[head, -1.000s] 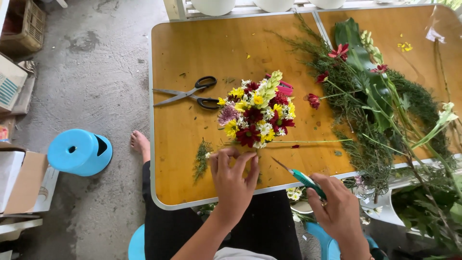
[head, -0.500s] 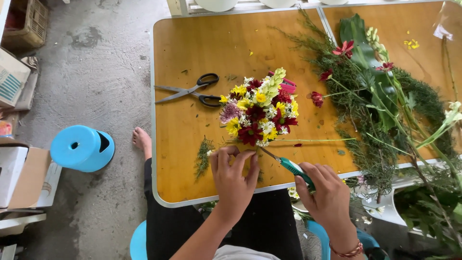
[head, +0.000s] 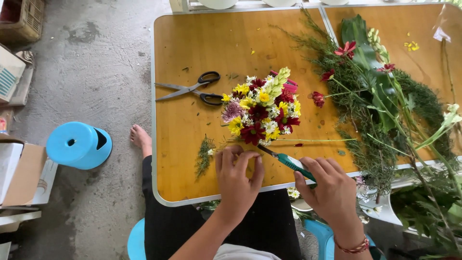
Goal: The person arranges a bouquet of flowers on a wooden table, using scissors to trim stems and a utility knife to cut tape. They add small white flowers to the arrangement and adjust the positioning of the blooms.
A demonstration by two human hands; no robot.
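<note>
A bunch of yellow, dark red, white and pink flowers (head: pixel 262 110) lies on the wooden table (head: pixel 192 58), heads pointing away from me. My left hand (head: pixel 237 179) is closed around the stems at the near end of the bunch. My right hand (head: pixel 327 190) holds a green-handled knife (head: pixel 288 162), its blade tip touching the stems just beside my left fingers. A single long thin stem (head: pixel 317 140) runs right from the bunch.
Black-handled scissors (head: pixel 192 89) lie left of the flowers. Loose greenery, leaves and red blooms (head: pixel 380 96) cover the table's right side. A green sprig (head: pixel 204 156) lies near my left hand. A blue stool (head: pixel 79 144) and cardboard boxes (head: pixel 19 178) stand on the concrete floor at left.
My right hand has moved left and forward with the knife, bringing its blade up to the stems by my left hand. The left hand stays on the stems.
</note>
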